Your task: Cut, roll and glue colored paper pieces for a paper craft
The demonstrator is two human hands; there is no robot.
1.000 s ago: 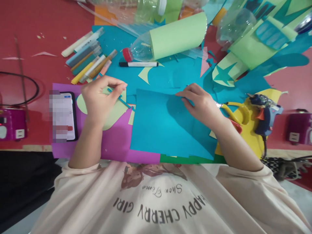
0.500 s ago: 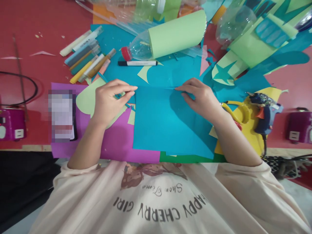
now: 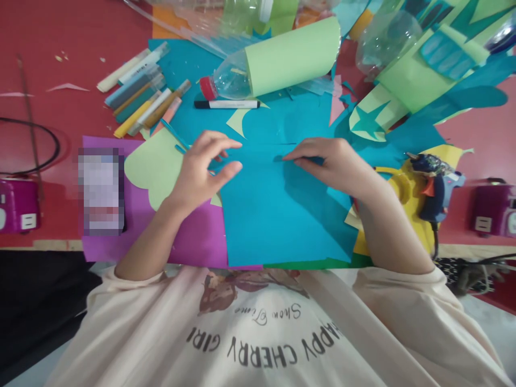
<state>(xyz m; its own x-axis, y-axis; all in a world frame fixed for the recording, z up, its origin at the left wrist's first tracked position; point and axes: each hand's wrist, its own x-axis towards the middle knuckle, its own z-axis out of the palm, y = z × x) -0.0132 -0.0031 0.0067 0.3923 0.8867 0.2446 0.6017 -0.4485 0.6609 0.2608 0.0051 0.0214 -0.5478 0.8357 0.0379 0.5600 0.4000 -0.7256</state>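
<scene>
A blue paper sheet (image 3: 286,215) lies in front of me, overlapping other blue paper; its far edge is hard to make out against that. My right hand (image 3: 332,164) is closed in a pinch, thumb and forefinger on the sheet near its far edge. At the sheet's left side, my left hand (image 3: 205,172) has its thumb and fingers apart and grips nothing. Beneath and beside my left wrist is a light green paper cutout (image 3: 155,166) with rounded lobes. Beyond the hands lie a pale green paper scrap (image 3: 238,122) and a black-and-white marker (image 3: 226,105).
A clear bottle wrapped in green paper (image 3: 292,56) lies at the back. Several markers (image 3: 141,97) are at back left, a phone (image 3: 101,191) at left on purple paper (image 3: 197,236). On the right, a glue gun (image 3: 437,188) rests on yellow paper (image 3: 415,231), near yellow-handled scissors (image 3: 397,185).
My left hand has let go of the sheet's far left corner, opened and moved slightly right. My right hand has come a little toward me, and the sheet has shifted nearer my body.
</scene>
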